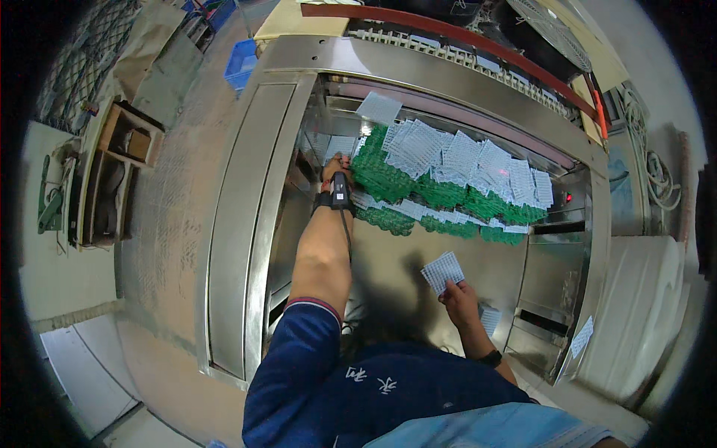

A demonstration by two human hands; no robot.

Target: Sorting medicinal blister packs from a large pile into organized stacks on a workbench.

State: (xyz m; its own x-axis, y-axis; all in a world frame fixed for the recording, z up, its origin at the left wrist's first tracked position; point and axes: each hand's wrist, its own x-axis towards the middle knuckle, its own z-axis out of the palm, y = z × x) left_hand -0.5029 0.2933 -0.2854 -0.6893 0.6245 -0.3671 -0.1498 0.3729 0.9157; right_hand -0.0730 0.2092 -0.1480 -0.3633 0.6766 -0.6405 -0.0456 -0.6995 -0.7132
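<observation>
- At the lower centre of the frame, a dark blue shirt (433, 388) is seen.
- Right of centre in the lower half, a small fan of pale gridded sheets (444, 272) is pinched by the right hand (458, 300), its thumb and fingers closed on the lower edge.
- Just right of that hand, a pale stack (489, 319) is set low in the metal bin (571, 269).
- Left of centre, the left hand (337, 169) is placed beside the left end of the green pieces (385, 173), its fingers partly curled; whether anything is gripped cannot be told.
- Across the upper centre, the green pieces are partly covered by overlapping white sheets (418, 147).
- Beyond the bin, a reddish bar (448, 31) is seen.
</observation>
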